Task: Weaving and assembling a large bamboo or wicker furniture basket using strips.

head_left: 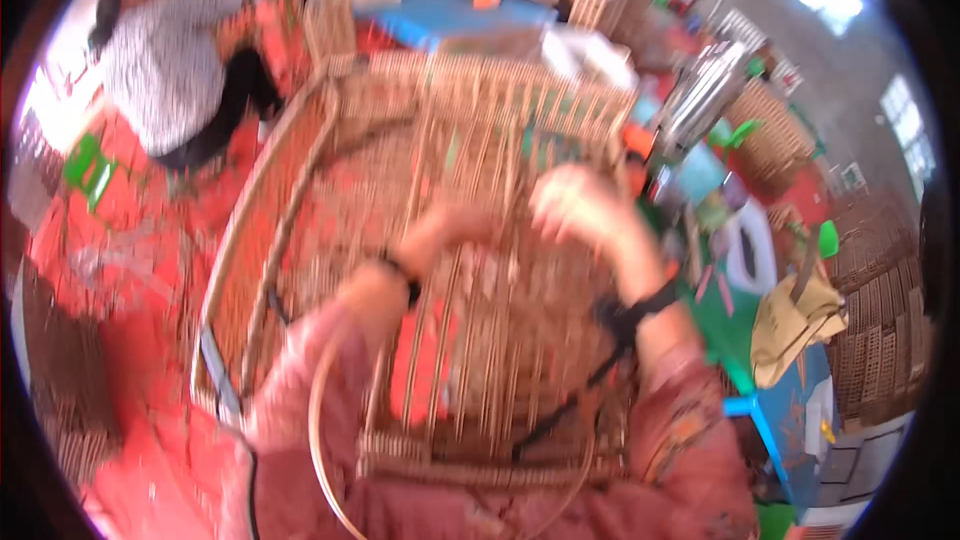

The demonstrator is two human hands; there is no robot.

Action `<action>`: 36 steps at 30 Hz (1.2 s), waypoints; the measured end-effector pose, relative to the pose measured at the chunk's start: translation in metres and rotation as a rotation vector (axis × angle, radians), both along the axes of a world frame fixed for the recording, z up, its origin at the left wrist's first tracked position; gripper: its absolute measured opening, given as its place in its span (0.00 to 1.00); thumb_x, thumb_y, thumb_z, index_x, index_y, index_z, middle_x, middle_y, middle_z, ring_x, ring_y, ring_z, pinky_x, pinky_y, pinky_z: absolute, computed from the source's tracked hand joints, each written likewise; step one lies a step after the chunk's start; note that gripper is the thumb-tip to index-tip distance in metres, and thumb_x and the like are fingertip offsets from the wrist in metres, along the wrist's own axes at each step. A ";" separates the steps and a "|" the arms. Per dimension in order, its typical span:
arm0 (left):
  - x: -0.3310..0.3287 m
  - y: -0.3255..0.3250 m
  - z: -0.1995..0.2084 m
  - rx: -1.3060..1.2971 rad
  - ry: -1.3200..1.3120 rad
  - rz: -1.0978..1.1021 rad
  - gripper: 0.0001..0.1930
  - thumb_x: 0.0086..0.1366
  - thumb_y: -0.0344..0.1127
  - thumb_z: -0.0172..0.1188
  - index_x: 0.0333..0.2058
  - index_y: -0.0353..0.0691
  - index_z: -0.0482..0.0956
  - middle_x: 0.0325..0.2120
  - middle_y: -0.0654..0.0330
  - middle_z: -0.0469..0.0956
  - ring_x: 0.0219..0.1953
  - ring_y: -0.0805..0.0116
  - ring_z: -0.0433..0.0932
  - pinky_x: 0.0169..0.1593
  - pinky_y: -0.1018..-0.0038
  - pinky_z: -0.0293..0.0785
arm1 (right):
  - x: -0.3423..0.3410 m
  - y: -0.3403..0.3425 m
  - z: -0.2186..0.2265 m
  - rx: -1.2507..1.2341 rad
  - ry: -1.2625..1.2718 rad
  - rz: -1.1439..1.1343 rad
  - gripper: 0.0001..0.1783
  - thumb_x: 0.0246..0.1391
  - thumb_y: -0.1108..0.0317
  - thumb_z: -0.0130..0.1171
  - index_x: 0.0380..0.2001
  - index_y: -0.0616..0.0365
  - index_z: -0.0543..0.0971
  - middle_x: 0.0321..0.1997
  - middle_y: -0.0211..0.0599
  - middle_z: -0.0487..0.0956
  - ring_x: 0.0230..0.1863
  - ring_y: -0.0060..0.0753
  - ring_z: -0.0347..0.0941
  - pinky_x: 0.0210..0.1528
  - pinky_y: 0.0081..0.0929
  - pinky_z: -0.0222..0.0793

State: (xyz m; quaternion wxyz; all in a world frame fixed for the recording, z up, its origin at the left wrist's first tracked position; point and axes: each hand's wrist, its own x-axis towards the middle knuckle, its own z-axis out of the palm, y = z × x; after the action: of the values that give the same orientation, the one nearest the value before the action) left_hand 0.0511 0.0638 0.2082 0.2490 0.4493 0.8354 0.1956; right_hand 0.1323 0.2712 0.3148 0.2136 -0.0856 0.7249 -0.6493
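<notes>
A large woven cane frame (470, 130), shaped like a chair back with upright slats and a curved rim, lies in front of me, filling the middle of the view. My left hand (440, 228) reaches in behind the slats near the middle of the frame, and the slats partly hide it. My right hand (575, 205) is raised over the slats just to the right, fingers curled, badly blurred. Whether either hand grips a strand is not visible. Both wrists wear dark bands and both sleeves are reddish.
A person in a grey top (160, 70) bends over at the upper left on the red floor (120, 260). Finished cane pieces (775, 130) stand at the right, beside a tan bag (795, 325) and a blue board (790, 420). A green stool (88, 170) sits at left.
</notes>
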 end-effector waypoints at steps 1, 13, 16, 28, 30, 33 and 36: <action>-0.001 0.000 0.000 0.078 -0.054 0.013 0.14 0.53 0.41 0.62 0.30 0.36 0.82 0.21 0.59 0.79 0.25 0.71 0.77 0.30 0.69 0.74 | -0.008 -0.007 -0.024 0.410 0.229 0.042 0.10 0.55 0.66 0.50 0.31 0.61 0.77 0.26 0.40 0.80 0.22 0.31 0.77 0.23 0.27 0.71; 0.000 0.001 -0.015 0.350 -0.580 0.286 0.11 0.55 0.36 0.59 0.19 0.35 0.80 0.15 0.59 0.77 0.18 0.75 0.75 0.23 0.77 0.71 | -0.011 -0.027 -0.089 0.304 -0.205 -0.275 0.12 0.51 0.63 0.60 0.27 0.64 0.80 0.23 0.38 0.80 0.20 0.28 0.78 0.20 0.23 0.72; 0.000 0.001 -0.012 0.337 -0.537 0.320 0.12 0.54 0.37 0.60 0.19 0.35 0.80 0.14 0.60 0.78 0.17 0.75 0.75 0.22 0.77 0.70 | -0.007 -0.033 -0.089 0.263 -0.225 -0.345 0.11 0.49 0.64 0.61 0.26 0.63 0.80 0.22 0.37 0.79 0.19 0.27 0.77 0.19 0.22 0.71; 0.007 -0.001 -0.005 0.261 -0.422 0.460 0.11 0.48 0.37 0.67 0.15 0.37 0.79 0.12 0.60 0.76 0.14 0.74 0.74 0.18 0.77 0.67 | -0.010 -0.031 -0.102 0.202 -0.300 -0.365 0.09 0.46 0.65 0.65 0.29 0.59 0.81 0.22 0.31 0.78 0.18 0.21 0.73 0.16 0.18 0.65; 0.007 0.000 -0.005 0.280 -0.536 0.477 0.10 0.47 0.36 0.67 0.15 0.37 0.79 0.11 0.60 0.76 0.14 0.73 0.74 0.18 0.77 0.67 | -0.012 -0.028 -0.099 0.125 -0.393 -0.367 0.09 0.47 0.65 0.64 0.30 0.57 0.81 0.22 0.28 0.78 0.19 0.20 0.73 0.17 0.16 0.64; 0.007 0.005 -0.007 0.280 -0.520 0.458 0.10 0.48 0.36 0.67 0.16 0.37 0.80 0.11 0.59 0.76 0.14 0.73 0.74 0.18 0.77 0.67 | -0.013 -0.021 -0.098 0.010 -0.445 -0.368 0.06 0.46 0.66 0.64 0.28 0.55 0.81 0.22 0.26 0.77 0.20 0.19 0.73 0.18 0.17 0.63; 0.010 0.007 -0.011 0.327 -0.486 0.504 0.12 0.48 0.37 0.67 0.17 0.34 0.80 0.12 0.58 0.76 0.15 0.72 0.76 0.20 0.75 0.71 | -0.011 -0.018 -0.099 0.014 -0.470 -0.301 0.08 0.49 0.68 0.62 0.35 0.53 0.80 0.24 0.24 0.78 0.21 0.18 0.73 0.19 0.15 0.65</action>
State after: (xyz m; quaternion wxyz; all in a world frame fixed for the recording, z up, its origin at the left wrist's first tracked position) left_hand 0.0612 0.0710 0.1973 0.3091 0.2042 0.7940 0.4820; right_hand 0.1209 0.2536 0.2160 0.2777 0.1775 0.6645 -0.6706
